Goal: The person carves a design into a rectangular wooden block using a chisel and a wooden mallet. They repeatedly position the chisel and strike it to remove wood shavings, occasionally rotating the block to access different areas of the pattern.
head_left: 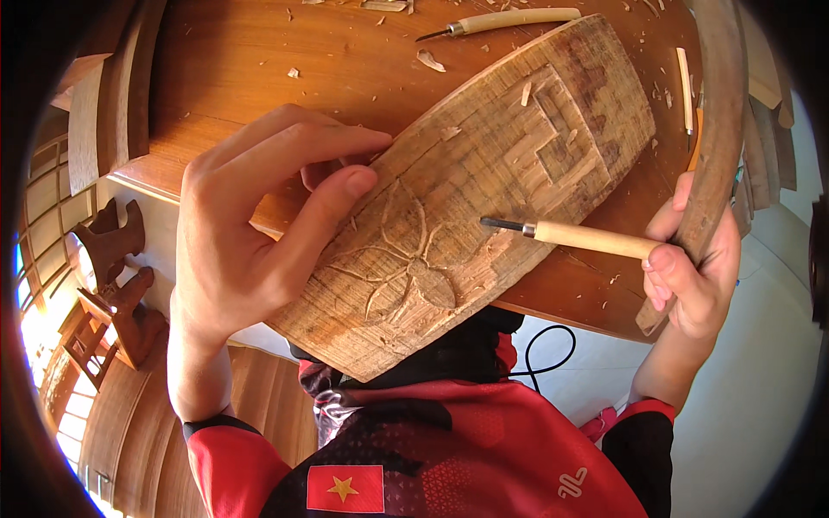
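Note:
A long wooden board lies tilted, its far part over the table and its near end close to my body. A flower with pointed petals and an angular line pattern are carved into it. My left hand grips the board's left edge, thumb and index at the rim; its other fingers are partly hidden. My right hand pinches the pale handle of a carving gouge, whose dark blade points left above the board. A long curved wooden stick passes through the same hand, behind the thumb.
Another carving gouge lies on the orange-brown table beyond the board, and a thin-handled tool lies to its right. Wood shavings are scattered about. Wooden furniture stands at left; a black cord loops beneath the table edge.

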`<action>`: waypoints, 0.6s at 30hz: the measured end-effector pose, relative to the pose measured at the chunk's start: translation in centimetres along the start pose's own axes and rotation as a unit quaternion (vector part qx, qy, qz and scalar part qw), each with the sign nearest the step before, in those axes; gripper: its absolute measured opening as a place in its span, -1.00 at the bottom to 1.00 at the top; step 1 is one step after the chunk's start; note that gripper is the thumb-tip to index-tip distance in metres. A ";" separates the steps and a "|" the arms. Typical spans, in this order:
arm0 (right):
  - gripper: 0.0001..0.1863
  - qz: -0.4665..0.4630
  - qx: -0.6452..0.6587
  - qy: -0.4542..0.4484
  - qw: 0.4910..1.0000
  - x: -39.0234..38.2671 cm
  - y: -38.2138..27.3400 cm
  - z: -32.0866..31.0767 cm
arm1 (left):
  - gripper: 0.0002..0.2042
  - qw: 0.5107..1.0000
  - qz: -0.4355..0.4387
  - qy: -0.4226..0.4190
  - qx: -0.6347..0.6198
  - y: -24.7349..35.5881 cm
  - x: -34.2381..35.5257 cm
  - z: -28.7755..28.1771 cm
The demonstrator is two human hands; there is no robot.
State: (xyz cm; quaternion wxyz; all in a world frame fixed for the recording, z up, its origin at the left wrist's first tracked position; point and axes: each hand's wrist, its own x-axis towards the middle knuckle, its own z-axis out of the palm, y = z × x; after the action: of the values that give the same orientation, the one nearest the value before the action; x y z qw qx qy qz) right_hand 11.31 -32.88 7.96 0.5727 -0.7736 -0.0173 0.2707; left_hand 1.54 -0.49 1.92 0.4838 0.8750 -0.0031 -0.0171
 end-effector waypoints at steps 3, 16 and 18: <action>-0.51 -0.004 -0.027 0.012 1.000 0.5 -0.8 0.6 | -0.80 1.000 0.018 0.008 0.000 -0.2 0.2 0.2; -0.61 -0.005 -0.085 0.033 0.996 0.0 -2.0 -1.5 | -0.60 0.971 0.220 -0.053 0.077 1.2 2.7 0.7; -0.60 0.007 -0.057 0.044 0.997 -0.6 -1.1 -2.1 | -0.57 0.960 0.237 -0.061 0.138 1.5 1.7 0.8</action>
State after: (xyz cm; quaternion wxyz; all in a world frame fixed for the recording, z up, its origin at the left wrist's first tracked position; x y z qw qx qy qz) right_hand 12.07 -34.57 9.59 0.5257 -0.8165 -0.0021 0.2386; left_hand 3.18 -1.97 2.69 0.3471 0.9049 -0.2423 0.0449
